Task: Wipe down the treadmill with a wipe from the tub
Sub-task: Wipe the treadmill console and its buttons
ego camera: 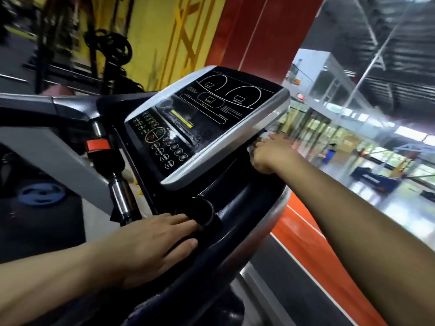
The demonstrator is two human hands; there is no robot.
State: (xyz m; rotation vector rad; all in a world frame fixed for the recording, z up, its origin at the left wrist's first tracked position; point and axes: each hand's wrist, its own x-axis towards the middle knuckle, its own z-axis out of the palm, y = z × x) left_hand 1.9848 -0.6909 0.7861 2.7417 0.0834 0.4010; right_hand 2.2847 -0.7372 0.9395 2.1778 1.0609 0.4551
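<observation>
Treadmill console (207, 123) is filling centre view, tilted, its black panel showing wet streaks and a lit yellow strip. Silver rim is running round the panel.

Right hand (270, 152) is reaching to the console's right edge, fingers (260, 142) curling onto the silver rim and grasping a pale wipe (253, 150) bunched against it. Only a scrap of the wipe is showing beneath the knuckles; most is hidden by the hand.

Left hand (150, 245) is lying flat on the black tray below the console, fingers (181, 223) straight and released, tips touching the rim of a round cup holder (203, 211). It is holding nothing.

Left of the console, a chrome post with a red clip (98, 145) is standing by the grey handrail (47, 158). Tub is not in view.

Beyond: yellow and red wall (188, 27), blurred weight rack (101, 50), a blue plate (41, 192) on the floor, orange floor (303, 234) to the right, glass partitions further off.
</observation>
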